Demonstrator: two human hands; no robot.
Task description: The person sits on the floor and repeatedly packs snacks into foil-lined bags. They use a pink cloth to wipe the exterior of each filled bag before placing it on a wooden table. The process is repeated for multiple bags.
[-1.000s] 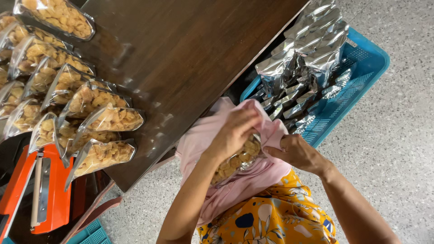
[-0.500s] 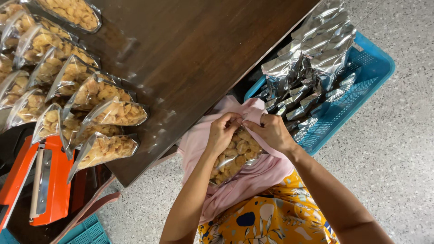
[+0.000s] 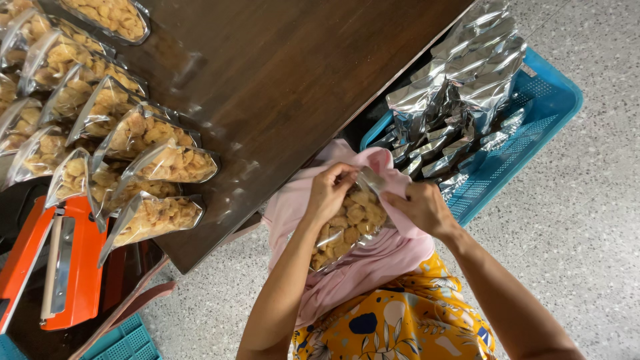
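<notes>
Over the lap, on a pink cloth [image 3: 373,267], the left hand [image 3: 330,193] and the right hand [image 3: 421,208] both pinch the top edge of a clear bag of snacks [image 3: 350,227], probably to keep its mouth flat. Farther away, filled bags [image 3: 153,167] lie overlapped on the dark table [image 3: 300,73] beside an orange sealer [image 3: 60,267], and a blue crate [image 3: 533,127] holds silver pouches [image 3: 460,80].

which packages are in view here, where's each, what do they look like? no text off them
Clear snack bag: held over the lap by left hand and right hand, full of tan pieces.
Filled clear bags: overlapping rows on the brown table, left side.
Silver foil pouches: shiny, stacked upright in the blue crate, right of the table.
</notes>
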